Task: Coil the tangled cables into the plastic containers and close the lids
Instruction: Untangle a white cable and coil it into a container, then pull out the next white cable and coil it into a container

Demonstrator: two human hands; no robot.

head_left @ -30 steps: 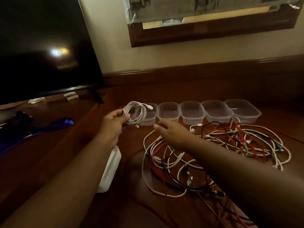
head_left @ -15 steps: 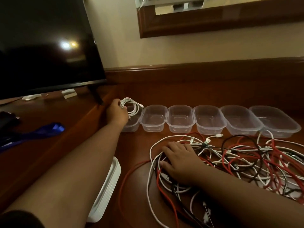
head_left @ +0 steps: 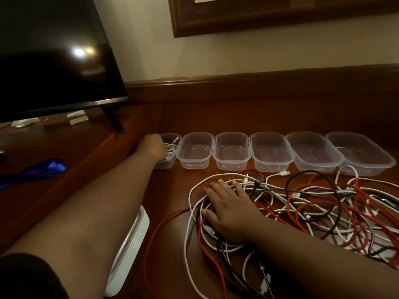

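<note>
Left hand (head_left: pixel 152 145), upper left of centre: I grip the white coil (head_left: pixel 171 147) inside the end container (head_left: pixel 170 137). Right hand (head_left: pixel 228 207): fingers spread flat on the tangled cables (head_left: pixel 302 203).

Six clear plastic containers (head_left: pixel 231 151) stand in a row along the back of the wooden surface (head_left: pixel 172 186). In front of them lies the tangle of red, white and black cables (head_left: pixel 302 201). A coiled white cable (head_left: pixel 171 147) sits in the leftmost container. A stack of white lids (head_left: pixel 129 244) lies left of the tangle.

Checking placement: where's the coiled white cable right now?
Head view, left of centre: the coiled white cable lies inside the leftmost container, under the left hand, beside the TV stand leg.
</note>
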